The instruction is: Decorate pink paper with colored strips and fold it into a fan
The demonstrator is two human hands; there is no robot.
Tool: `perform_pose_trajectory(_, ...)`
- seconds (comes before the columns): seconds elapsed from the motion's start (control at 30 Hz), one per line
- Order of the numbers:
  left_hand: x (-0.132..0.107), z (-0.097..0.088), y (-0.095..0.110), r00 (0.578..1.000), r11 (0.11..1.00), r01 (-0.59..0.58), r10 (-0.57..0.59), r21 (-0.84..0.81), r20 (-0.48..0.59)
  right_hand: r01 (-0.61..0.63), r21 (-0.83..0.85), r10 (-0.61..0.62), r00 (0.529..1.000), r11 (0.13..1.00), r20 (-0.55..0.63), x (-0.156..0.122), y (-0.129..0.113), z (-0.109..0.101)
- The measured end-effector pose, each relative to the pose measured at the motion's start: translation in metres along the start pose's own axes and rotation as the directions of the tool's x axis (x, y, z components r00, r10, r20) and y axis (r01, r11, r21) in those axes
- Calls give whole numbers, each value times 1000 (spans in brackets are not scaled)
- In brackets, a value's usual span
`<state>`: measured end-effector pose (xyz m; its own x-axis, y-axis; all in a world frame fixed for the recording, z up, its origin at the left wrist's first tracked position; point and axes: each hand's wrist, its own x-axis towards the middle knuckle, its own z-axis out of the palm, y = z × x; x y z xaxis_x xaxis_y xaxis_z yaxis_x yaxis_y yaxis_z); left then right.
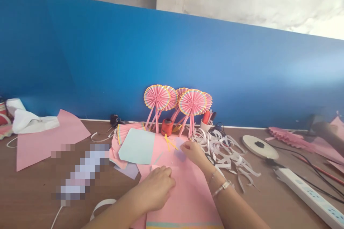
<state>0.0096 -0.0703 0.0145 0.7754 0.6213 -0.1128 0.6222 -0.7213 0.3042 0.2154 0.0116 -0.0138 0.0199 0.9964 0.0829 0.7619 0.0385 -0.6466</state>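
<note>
A large sheet of pink paper [188,193] with blue and yellow bands along its near edge lies in front of me. My left hand [161,188] rests on its left part, fingers curled; whatever is under them is hidden. Farther back, my right hand [191,152] has its fingertips pinched together beside a lavender paper piece [179,150]. What the pinch holds, if anything, is too small to make out. Thin yellow paper strips [169,142] lie just left of it. A pale blue paper sheet [138,146] sits to the left.
Several pink paper fans [192,102] stand at the back, near a red container [167,127]. Tangled white strips [223,146] spread right of my hand. A power strip [309,195] and cables lie farther right. Another person's hand [328,132] shows at the right edge.
</note>
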Motion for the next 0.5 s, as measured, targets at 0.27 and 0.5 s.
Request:
perform_pose_trajectory(0.27,3,12,-1,1000,996,0,3,94,-27,-14,-105,8,998,994,-59,42,-28,44)
perform_pose_trajectory(0.5,4,8,-2,999,999,-21,22,29,-46,-7,-7,7,999,1000,-45,44,-25,42)
